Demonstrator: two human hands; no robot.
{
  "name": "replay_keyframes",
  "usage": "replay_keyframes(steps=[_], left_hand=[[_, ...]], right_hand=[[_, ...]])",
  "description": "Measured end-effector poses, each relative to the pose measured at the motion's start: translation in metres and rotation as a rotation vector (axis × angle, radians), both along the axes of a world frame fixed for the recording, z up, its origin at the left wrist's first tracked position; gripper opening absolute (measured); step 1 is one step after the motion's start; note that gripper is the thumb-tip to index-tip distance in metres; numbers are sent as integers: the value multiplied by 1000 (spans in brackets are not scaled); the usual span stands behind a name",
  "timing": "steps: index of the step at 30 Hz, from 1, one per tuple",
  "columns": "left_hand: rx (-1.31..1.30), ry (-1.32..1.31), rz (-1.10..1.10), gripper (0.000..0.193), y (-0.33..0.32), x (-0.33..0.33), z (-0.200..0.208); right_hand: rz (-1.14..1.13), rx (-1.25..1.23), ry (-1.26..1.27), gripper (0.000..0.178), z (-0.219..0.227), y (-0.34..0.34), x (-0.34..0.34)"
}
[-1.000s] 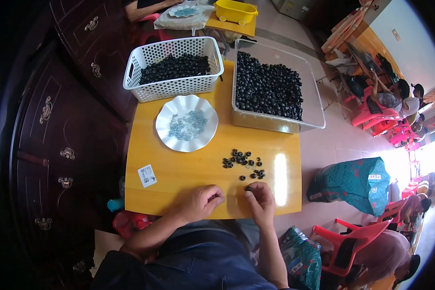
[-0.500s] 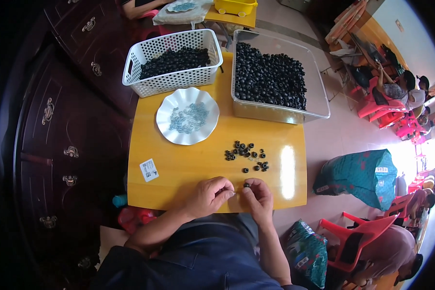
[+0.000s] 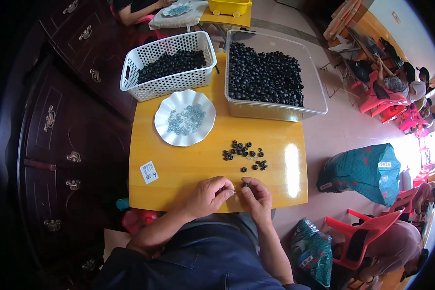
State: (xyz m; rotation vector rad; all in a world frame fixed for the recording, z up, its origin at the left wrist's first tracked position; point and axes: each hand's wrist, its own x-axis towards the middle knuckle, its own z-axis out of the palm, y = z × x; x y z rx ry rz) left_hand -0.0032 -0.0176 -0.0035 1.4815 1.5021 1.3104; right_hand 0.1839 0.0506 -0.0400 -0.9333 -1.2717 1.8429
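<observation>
At the near edge of the yellow table (image 3: 179, 159), my left hand (image 3: 211, 194) pinches thumb to forefinger. A tiny pale tip shows there, too small to name. Just to its right, my right hand (image 3: 257, 197) grips a small black round part (image 3: 245, 184) between thumb and fingers. The two hands are close but apart. Beyond them lies a loose group of black ring-shaped parts (image 3: 252, 153), with some tiny clear bits among them. A white scalloped plate (image 3: 165, 137) farther left carries many small pale-blue clear pieces (image 3: 187, 119).
A white perforated basket (image 3: 174, 86) and a clear plastic bin (image 3: 270, 112), both holding black parts, stand at the far side. A white label card (image 3: 149, 172) lies left. Teal sacks (image 3: 362, 171) and a red chair (image 3: 357, 237) are on the right; dark drawers (image 3: 72, 130) line the left.
The view has shifted slightly. Both hands keep nearly the same pose and grip, and the things on the table stay in place.
</observation>
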Motion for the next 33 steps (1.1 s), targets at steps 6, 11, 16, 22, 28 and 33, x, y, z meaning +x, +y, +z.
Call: replay_keyframes(steps=[6, 11, 16, 22, 28, 33], left_hand=[[16, 9, 3, 8, -1, 1, 3], [38, 34, 29, 8, 0, 5, 14], [27, 6, 25, 7, 0, 8, 18], [45, 149, 21, 8, 2, 7, 22], [52, 226, 9, 8, 1, 5, 18], [69, 251, 10, 9, 1, 2, 17]], right_hand=[[56, -262, 217, 19, 6, 3, 2], [94, -481, 309, 20, 14, 2, 3], [141, -503, 384, 21, 4, -1, 4], [135, -429, 347, 24, -1, -4, 1], [142, -361, 301, 20, -1, -6, -1], [161, -348, 284, 18, 0, -6, -3]])
